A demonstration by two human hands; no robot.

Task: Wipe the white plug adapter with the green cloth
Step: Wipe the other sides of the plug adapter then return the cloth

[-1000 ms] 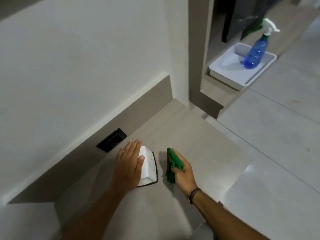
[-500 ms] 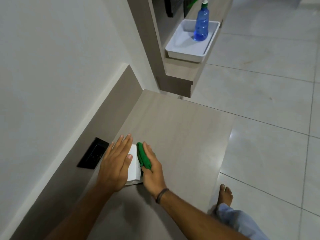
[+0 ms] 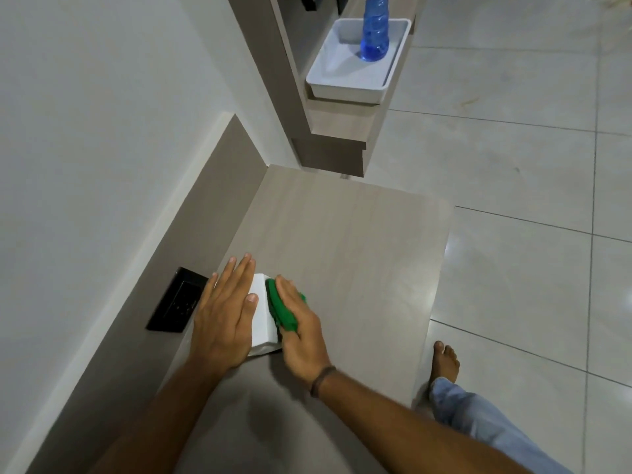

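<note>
Our left hand [image 3: 222,319] lies flat, open, pinning the white plug adapter [image 3: 261,313] to the tabletop [image 3: 342,241]; it looks light, rigid, likely slippery. Our right hand [image 3: 301,326] grips the soft green cloth [image 3: 282,307] against its side.

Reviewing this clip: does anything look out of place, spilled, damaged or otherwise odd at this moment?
Nothing stands out. The left hand lies flat on the white plug adapter while the right hand presses the green cloth against its side. The blue bottle stands upright in its white tray; no spill shows.
</note>
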